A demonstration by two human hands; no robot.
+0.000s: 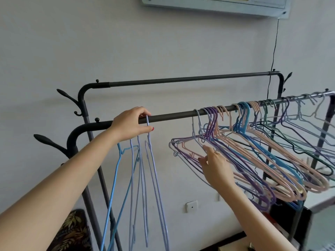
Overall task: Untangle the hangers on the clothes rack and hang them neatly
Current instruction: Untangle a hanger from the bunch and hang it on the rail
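A dark metal clothes rack has a near rail [174, 115] and a higher far rail [181, 80]. My left hand [131, 124] is at the near rail, fingers closed on the hook of a lilac hanger [154, 167]; a few blue and lilac hangers [125, 178] dangle below it. Further right hangs a tangled cluster of purple, pink, blue and green hangers [253, 153], hooked along the rail. My right hand [215, 167] reaches into the cluster's left edge, fingertips pinching a lilac hanger's wire.
Coat hooks [49, 142] stick out from the rack's left post. A white wall with a socket [191, 207] lies behind. An air conditioner [217, 4] hangs above with a black cable [273, 51]. A patterned cushion [72, 232] sits at lower left, furniture at lower right.
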